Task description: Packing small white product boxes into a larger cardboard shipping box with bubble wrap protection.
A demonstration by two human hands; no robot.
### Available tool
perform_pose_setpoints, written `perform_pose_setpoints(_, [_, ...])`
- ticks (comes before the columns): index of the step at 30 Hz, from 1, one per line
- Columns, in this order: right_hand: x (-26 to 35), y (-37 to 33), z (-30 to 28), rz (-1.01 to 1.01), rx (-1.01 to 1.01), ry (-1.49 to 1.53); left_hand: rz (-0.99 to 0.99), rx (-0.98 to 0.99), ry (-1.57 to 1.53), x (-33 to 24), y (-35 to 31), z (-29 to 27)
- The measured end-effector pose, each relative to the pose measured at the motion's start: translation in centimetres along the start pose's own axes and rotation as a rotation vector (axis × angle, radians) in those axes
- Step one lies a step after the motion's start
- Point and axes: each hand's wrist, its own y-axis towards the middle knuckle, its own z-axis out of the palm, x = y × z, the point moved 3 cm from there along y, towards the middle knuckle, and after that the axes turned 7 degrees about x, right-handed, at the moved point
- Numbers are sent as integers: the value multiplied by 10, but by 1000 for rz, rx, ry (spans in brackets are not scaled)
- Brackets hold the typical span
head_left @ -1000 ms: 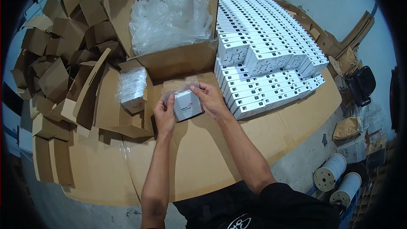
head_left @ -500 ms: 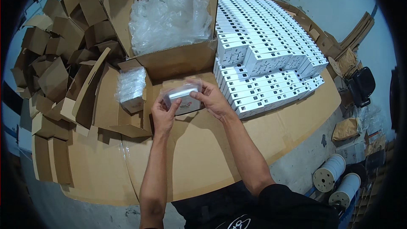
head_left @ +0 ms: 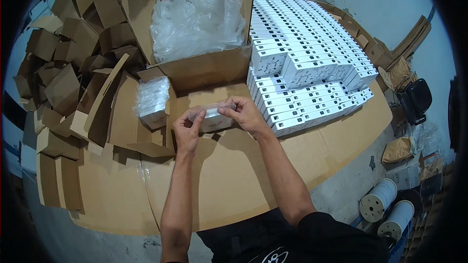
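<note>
Between my hands is a small flat white box (head_left: 217, 123) in a clear plastic bag (head_left: 210, 108). My left hand (head_left: 187, 130) pinches the left end of the bag's upper edge between thumb and fingers. At the other end, my right hand (head_left: 245, 115) is closed on the bag, thumb on the near side. Part of the plastic lies folded along the top of the box. Just to the left stands an open cardboard carton (head_left: 127, 134) with several bagged white boxes (head_left: 155, 101) upright inside.
Behind my hands, a big carton (head_left: 209, 74) holds a heap of clear plastic bags (head_left: 195, 22). Rows of stacked white boxes (head_left: 312, 63) fill the right side of the cardboard-covered table (head_left: 229, 185). Empty cartons (head_left: 63, 83) pile up at left; cable spools (head_left: 378, 199) stand at lower right.
The box has tipped, so less of its printed face shows. The bag's upper edge is now drawn tighter and lower between my hands, which have barely shifted.
</note>
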Motion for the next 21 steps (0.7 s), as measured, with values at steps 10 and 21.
perform_pose_setpoints(10, [-19,13,11,-216,-96,244,18,-92,-91,6,1,2])
perform_pose_setpoints(21, [-11,10,18,-271,-136,484,12,-128,-243,14,3,2])
